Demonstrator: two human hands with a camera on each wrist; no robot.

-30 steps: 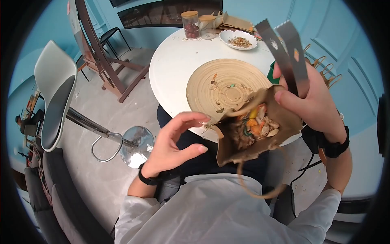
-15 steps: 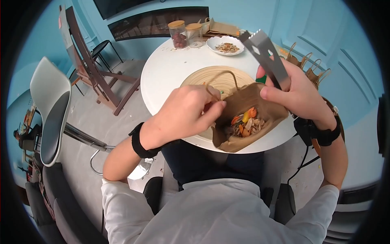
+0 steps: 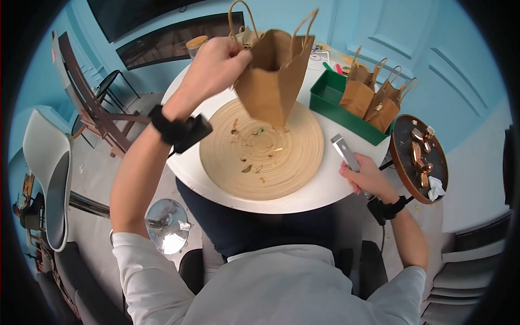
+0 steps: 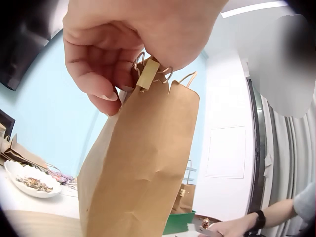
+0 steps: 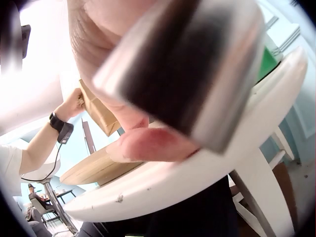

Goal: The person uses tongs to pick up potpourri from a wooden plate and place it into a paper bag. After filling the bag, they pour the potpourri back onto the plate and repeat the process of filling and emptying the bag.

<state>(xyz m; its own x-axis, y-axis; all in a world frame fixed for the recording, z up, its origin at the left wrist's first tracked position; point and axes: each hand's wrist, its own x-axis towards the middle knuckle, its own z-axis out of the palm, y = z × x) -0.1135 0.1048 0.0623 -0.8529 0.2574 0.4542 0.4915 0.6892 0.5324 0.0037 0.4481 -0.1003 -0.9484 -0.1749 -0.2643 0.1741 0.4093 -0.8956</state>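
My left hand point(image 3: 216, 62) grips the top edge of a brown paper bag point(image 3: 266, 93) and holds it up over the far part of a round ridged wooden platter point(image 3: 295, 168). The bag hangs upright with two loop handles; its contents are hidden. In the left wrist view a yellow-and-wire clip point(image 4: 147, 75) sits on the bag's top edge, right under the fingers. Lower down at the right, my right hand point(image 3: 371, 176) holds metal tongs point(image 3: 345, 151) near the table's edge. Scattered dried scraps point(image 3: 247, 168) lie on the platter.
A green bin point(image 3: 353, 123) with smaller brown paper bags point(image 3: 357, 91) stands on the table's right side. Beyond it, a round tray point(image 3: 399, 143) carries copper-coloured pieces. A white scalloped bowl point(image 4: 19, 180) of dried bits and a wooden-lidded jar point(image 3: 196, 43) are at the back.
The bag has gone from tilted low in front of me to upright and higher, farther away. My left hand now holds it; my right hand has left it and dropped rightward with the tongs.
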